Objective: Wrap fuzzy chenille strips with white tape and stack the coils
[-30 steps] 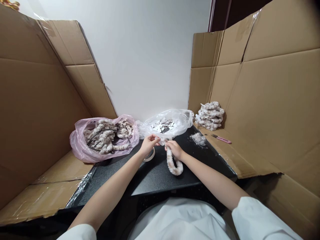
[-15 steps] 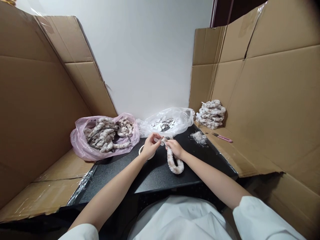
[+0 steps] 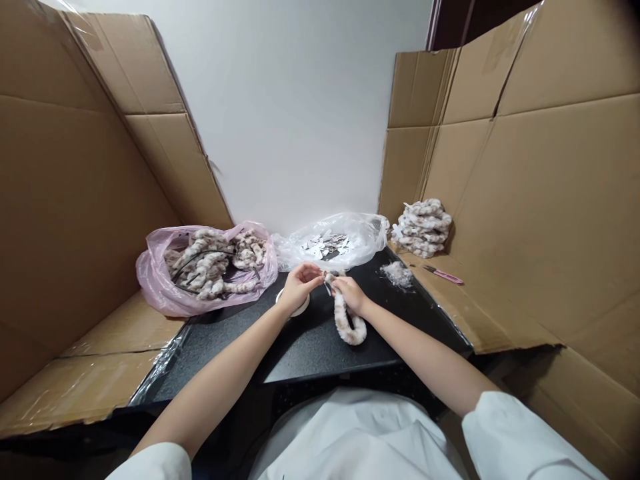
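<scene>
A fluffy white-and-brown loop (image 3: 350,328) hangs down over the dark table from my right hand (image 3: 349,295), whose fingers are closed round its upper end. My left hand (image 3: 301,285) is just to the left, thumb and fingertips pinched at the top end of the loop, on something too small to make out. A small white tag (image 3: 328,288) dangles between the two hands. Partly behind my left hand and wrist is a round white object (image 3: 303,308) on the table.
A pink bag (image 3: 155,273) of fluffy pieces lies left. Behind my hands is a clear bag (image 3: 367,233) with white tags. At the right are stacked fluffy loops (image 3: 424,227), pink-handled snips (image 3: 447,276) and a fluff pile (image 3: 399,274). Cardboard walls (image 3: 560,220) stand on both sides.
The white tag between my hands has swung from lying sideways to hanging down. My left hand has turned slightly, its fingers nearer the loop's end. The whole view has shifted a little.
</scene>
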